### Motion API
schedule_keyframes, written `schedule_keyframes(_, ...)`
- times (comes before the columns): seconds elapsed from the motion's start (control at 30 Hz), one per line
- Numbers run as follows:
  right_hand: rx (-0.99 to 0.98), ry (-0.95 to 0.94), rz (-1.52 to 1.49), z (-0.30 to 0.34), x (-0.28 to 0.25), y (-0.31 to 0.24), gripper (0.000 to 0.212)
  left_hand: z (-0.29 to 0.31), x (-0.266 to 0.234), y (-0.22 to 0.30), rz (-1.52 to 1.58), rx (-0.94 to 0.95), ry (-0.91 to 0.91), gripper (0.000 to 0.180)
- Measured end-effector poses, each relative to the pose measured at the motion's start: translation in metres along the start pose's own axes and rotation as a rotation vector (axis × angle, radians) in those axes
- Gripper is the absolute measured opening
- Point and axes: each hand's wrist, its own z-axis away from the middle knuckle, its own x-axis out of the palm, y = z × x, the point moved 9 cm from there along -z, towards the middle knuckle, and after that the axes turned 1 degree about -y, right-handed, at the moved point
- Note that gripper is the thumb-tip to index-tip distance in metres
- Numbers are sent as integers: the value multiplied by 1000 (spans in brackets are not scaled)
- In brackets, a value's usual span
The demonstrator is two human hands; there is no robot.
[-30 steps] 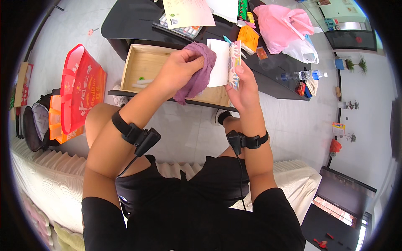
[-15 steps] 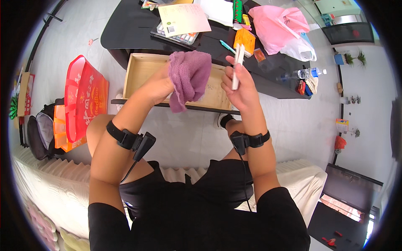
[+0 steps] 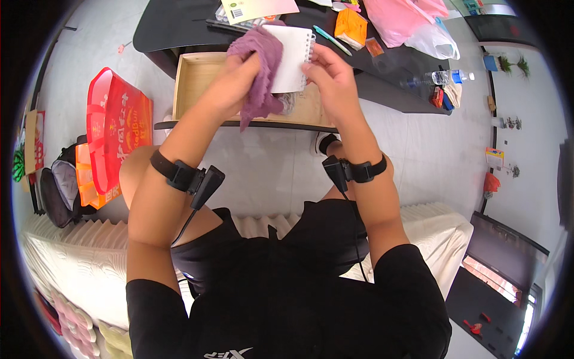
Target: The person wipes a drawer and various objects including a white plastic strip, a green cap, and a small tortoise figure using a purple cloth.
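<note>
A crumpled purple cloth (image 3: 259, 67) is bunched in my left hand (image 3: 240, 78), whose fingers are mostly covered by its folds. My right hand (image 3: 332, 70) pinches a small white spiral-bound notepad (image 3: 292, 58) along its coiled edge, thumb on the face toward me. The cloth lies against the notepad's left side. Both are held above an open wooden drawer (image 3: 196, 81), which has a small clear crumpled item (image 3: 289, 103) in it, partly hidden by the cloth.
On the black table (image 3: 173, 27) lie a marker case (image 3: 263, 23), a teal pen (image 3: 333, 40), an orange packet (image 3: 351, 27) and pink and white plastic bags (image 3: 433, 40). A plastic bottle (image 3: 445, 77) lies at the right edge. A red bag (image 3: 113, 134) stands on the left.
The notepad, edge-on before and apart from the cloth, is now turned face toward me and touches the cloth. My hands have come closer together. The view has shifted slightly.
</note>
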Motion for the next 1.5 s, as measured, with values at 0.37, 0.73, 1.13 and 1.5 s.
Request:
schedule_keyframes(0.37, 9, 83, 46, 2, -12, 11, 22, -14, 14, 24, -629, 288, 76, 15)
schedule_keyframes(0.73, 173, 421, 117, -15, -110, 33, 22, -17, -119, 62, 115, 304, 146, 47)
schedule_keyframes(1.13, 374, 184, 1400, 6, -166, 160, 46, 0, -80, 92, 254, 391, 117, 55)
schedule_keyframes(1.5, 853, -99, 1474, 43, -193, 238, 56, -5, -106, 94, 389, 392, 153, 51)
